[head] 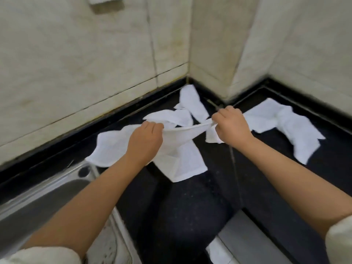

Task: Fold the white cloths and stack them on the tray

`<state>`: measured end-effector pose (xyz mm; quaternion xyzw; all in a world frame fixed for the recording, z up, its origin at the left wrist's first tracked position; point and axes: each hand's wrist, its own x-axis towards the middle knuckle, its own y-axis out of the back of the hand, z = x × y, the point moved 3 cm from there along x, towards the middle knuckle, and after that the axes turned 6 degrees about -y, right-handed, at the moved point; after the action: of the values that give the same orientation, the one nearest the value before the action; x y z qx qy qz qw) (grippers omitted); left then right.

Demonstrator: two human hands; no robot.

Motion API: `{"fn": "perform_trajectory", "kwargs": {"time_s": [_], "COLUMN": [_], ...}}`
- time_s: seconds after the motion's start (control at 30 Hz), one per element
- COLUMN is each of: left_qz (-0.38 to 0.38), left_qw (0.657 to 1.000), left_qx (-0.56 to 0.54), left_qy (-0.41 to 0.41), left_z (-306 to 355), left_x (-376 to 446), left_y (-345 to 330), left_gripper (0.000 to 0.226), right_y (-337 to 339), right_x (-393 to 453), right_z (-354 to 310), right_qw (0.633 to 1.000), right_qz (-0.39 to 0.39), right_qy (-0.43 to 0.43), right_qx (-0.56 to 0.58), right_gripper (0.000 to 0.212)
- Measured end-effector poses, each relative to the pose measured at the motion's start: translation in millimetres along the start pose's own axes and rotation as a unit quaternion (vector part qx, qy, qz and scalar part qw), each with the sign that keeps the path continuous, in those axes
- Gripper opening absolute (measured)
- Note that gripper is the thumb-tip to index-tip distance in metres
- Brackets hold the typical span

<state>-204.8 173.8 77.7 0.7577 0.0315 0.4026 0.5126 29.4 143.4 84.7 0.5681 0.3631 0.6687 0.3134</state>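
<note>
A view from above looks down at a black stone counter point(190, 216) set in the corner of a cream tiled wall point(76, 63). Two bare forearms reach forward from the bottom edge. The left hand point(145, 141) and the right hand point(231, 126) are both closed in pinching grips on the top edge of one white cloth point(177, 149), holding it stretched between them just above the counter. The rest of that cloth hangs down, and its lower corner rests on the dark surface.

Other white cloths lie loose and unfolded around it. One crumpled cloth point(108, 147) sits just beside the left hand, partly hidden by the wrist. Another point(192, 103) lies behind the hands, close to the corner of the wall. A larger rumpled cloth point(289, 126) spreads out on the counter to the right, well apart from the held one.

At lower left is the rim of a steel sink point(38, 197). At the bottom edge, a pale flat surface point(245, 239) shows with something white on it, possibly a tray holding a cloth, though the view there is too cut off to be sure.
</note>
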Motion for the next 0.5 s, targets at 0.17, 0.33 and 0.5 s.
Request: {"fn": "perform_trajectory", "kwargs": {"time_s": [0.17,0.33,0.5], "left_qz": [0.072,0.121,0.03], "left_qw": [0.991,0.957,0.909], "left_qx": [-0.064,-0.203,-0.312], "left_qy": [-0.093,-0.17,-0.274], "left_z": [73.8,185.8,290.9], "left_x": [91.1,150.9,144.5], "left_y": [8.6,15.9,-11.2], "left_gripper": [0.016,0.028,0.031], "right_y": [90.0,177.6,220.3], "right_x": [-55.9,-150.5,-277.3], "right_z": [77.2,139.0,154.1], "right_qw": [0.975,0.926,0.912], "right_qz": [0.099,0.154,0.133], "right_qy": [-0.164,-0.279,-0.314], "right_qx": [-0.108,-0.204,-0.227], "right_gripper": [0.025,0.021,0.019]}}
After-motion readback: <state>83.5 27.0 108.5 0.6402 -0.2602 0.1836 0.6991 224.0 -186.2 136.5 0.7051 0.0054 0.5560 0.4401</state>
